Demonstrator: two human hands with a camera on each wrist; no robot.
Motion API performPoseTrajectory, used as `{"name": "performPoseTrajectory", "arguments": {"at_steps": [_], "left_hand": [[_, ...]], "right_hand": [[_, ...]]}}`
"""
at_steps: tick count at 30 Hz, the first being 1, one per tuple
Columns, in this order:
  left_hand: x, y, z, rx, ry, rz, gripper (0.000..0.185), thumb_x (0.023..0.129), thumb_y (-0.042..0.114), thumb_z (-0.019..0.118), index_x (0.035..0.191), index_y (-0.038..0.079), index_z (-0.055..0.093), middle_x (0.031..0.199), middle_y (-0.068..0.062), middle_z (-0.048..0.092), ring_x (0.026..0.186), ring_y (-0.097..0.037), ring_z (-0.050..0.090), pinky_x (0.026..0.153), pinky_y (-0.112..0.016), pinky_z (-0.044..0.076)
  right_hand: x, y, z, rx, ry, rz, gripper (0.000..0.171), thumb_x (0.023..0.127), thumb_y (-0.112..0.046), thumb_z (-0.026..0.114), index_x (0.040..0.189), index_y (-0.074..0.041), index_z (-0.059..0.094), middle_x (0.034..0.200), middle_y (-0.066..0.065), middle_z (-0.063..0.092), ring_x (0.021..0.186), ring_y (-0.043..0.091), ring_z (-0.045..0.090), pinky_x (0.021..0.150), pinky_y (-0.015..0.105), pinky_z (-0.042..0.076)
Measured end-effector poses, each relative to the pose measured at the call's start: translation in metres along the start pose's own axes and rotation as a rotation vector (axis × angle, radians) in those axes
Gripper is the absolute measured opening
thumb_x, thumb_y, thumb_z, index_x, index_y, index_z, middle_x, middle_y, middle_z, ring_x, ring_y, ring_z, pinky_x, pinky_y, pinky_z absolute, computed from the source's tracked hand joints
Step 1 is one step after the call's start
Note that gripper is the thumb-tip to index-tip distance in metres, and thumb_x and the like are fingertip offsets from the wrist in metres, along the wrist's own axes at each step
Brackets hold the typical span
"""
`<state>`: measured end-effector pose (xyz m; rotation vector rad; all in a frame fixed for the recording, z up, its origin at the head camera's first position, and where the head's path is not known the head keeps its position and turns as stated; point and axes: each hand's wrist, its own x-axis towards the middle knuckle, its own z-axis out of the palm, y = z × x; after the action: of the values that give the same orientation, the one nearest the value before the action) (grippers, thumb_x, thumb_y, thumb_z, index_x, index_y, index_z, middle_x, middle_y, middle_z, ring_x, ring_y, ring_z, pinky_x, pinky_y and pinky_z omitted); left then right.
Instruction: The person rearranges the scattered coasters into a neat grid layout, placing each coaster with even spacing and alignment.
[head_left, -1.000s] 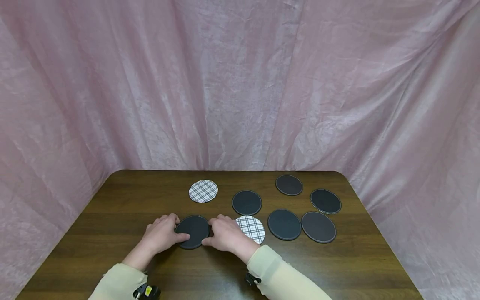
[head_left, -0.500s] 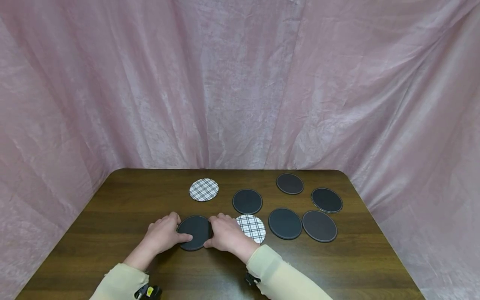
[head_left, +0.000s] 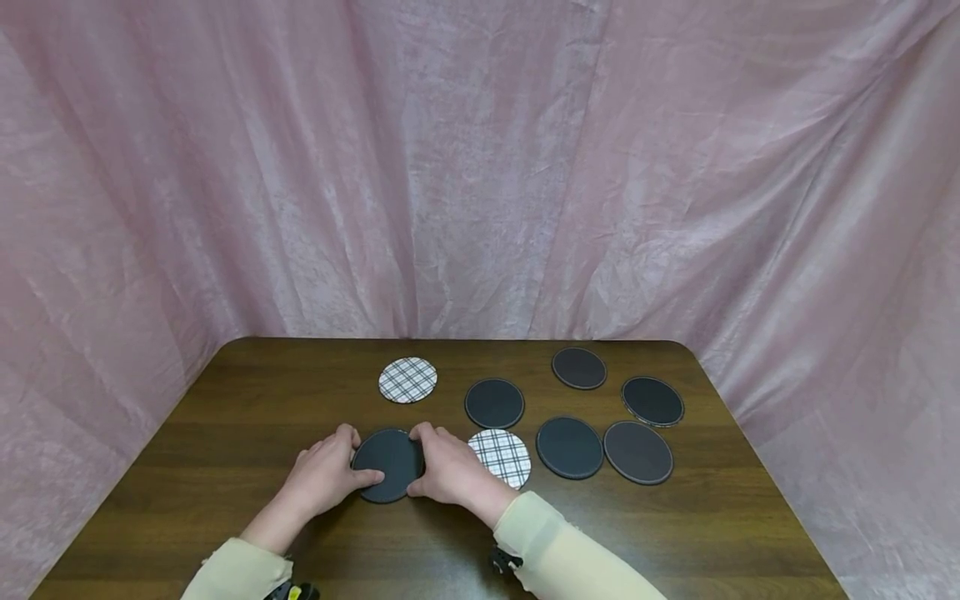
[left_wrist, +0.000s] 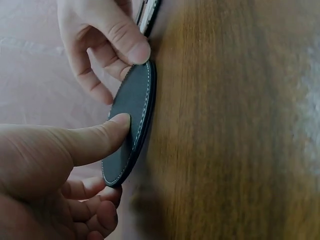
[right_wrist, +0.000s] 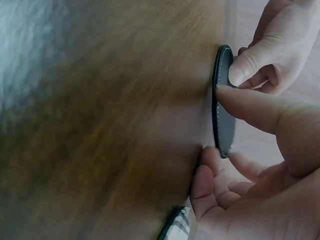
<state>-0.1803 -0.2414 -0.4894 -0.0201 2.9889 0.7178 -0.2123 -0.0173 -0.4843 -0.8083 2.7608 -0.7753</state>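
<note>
A round dark leather coaster [head_left: 397, 458] with pale stitching round its rim is between my two hands, over the front middle of the table. My left hand [head_left: 322, 472] pinches its left side, the thumb [left_wrist: 112, 132] lying on the upper face and the fingers at the edge below. On the opposite side my right hand [head_left: 453, 468] holds the rim between thumb [right_wrist: 250, 105] and fingers. Right beside the right hand lies a white coaster [head_left: 504, 457] with a dark plaid pattern, partly covered by that hand.
Another plaid coaster [head_left: 407, 380] lies farther back. A dark coaster [head_left: 494, 403] sits behind the nearer plaid one. To the right are several more dark coasters, among them a blackish one [head_left: 569, 448] and a brownish one [head_left: 638, 452]. A pink curtain [head_left: 480, 167] hangs behind the wooden table [head_left: 247, 400].
The held coaster has shifted slightly toward me. My right index finger has moved a little left at the coaster's far edge. The other coasters have stayed in place.
</note>
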Motion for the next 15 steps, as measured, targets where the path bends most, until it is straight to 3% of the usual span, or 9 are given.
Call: {"name": "performPoseTrajectory", "arguments": {"at_steps": [4, 15], "left_hand": [[0.0, 0.003, 0.001, -0.015, 0.02, 0.018, 0.062, 0.086, 0.037, 0.098, 0.119, 0.001, 0.06, 0.092, -0.003, 0.068, 0.084, -0.024, 0.064, 0.085, -0.057, 0.046], [-0.001, 0.014, 0.007, -0.079, 0.022, 0.055, 0.058, 0.089, 0.037, 0.095, 0.114, 0.005, 0.054, 0.086, -0.002, 0.057, 0.076, -0.021, 0.054, 0.071, -0.042, 0.042]], "right_hand": [[0.0, 0.002, 0.0, 0.06, 0.011, 0.017, 0.076, 0.082, -0.019, 0.099, 0.146, -0.013, 0.057, 0.123, 0.011, 0.076, 0.103, 0.023, 0.071, 0.09, 0.037, 0.056], [-0.008, 0.004, -0.018, -0.044, 0.028, -0.007, 0.076, 0.087, -0.019, 0.096, 0.153, -0.015, 0.058, 0.131, 0.009, 0.075, 0.115, 0.026, 0.072, 0.099, 0.04, 0.055]]}}
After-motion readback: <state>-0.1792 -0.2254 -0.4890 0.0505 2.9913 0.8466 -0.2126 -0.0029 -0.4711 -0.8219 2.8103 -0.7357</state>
